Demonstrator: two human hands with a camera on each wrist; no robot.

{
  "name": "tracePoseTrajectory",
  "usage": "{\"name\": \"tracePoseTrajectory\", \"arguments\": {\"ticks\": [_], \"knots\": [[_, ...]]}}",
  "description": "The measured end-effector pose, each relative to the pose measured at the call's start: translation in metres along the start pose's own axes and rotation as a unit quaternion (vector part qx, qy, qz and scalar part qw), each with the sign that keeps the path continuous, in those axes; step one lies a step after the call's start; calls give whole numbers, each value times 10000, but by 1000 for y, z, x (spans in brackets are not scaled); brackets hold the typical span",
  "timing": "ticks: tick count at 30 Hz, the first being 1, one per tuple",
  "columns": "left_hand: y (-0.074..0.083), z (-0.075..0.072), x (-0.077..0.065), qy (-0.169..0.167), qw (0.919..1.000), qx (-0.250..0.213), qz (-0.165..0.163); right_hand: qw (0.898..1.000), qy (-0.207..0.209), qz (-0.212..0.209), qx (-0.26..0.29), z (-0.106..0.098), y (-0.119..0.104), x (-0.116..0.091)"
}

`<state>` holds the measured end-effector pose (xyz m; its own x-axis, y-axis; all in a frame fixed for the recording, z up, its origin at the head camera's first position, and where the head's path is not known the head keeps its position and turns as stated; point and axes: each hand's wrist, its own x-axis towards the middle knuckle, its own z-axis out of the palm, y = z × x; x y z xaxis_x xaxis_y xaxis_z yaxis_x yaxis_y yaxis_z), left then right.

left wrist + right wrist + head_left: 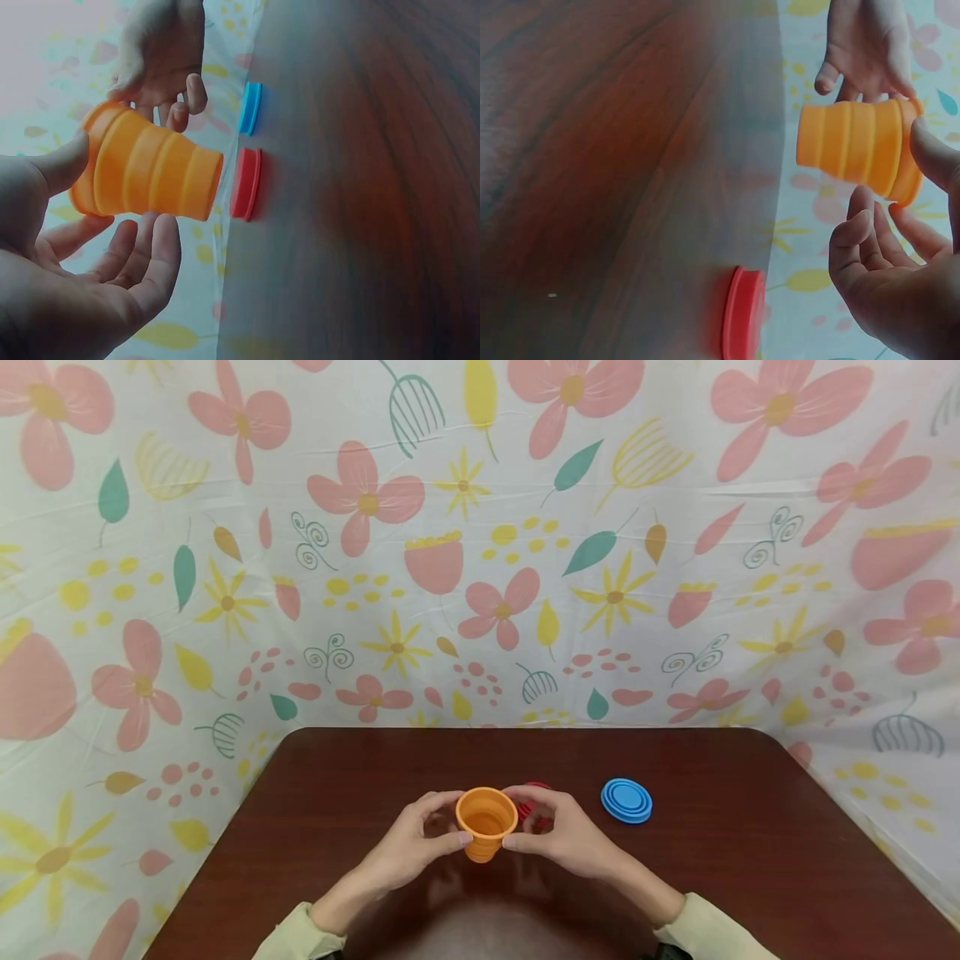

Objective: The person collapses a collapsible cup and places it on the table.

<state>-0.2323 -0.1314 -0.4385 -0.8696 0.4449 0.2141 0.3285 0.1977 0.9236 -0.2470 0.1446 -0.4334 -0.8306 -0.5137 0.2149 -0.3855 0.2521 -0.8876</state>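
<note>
An orange collapsible cup, drawn out to its full ribbed height, is held up above the table with its mouth tilted toward the head camera. My left hand pinches its rim from the left between thumb and fingers. From the right, my right hand pinches the same rim. Both wrist views show the stepped wall of the cup between the two hands, the lower fingers curling loosely beneath. Behind the right hand lies a flat red collapsible cup, partly hidden in the head view.
A flat blue collapsible cup lies on the dark brown table, right of the hands. A cloth with a flower print hangs behind the table and along its sides.
</note>
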Motion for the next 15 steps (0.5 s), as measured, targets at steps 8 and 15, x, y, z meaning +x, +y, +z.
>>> {"name": "tracePoseTrajectory", "arguments": {"ticks": [8,15], "knots": [[5,11,3,16,10000,27,54,9997,34,57,256,-4,1,-13],[5,16,3,-66,10000,-10,33,9995,180,164,190,-7,1,-20]]}}
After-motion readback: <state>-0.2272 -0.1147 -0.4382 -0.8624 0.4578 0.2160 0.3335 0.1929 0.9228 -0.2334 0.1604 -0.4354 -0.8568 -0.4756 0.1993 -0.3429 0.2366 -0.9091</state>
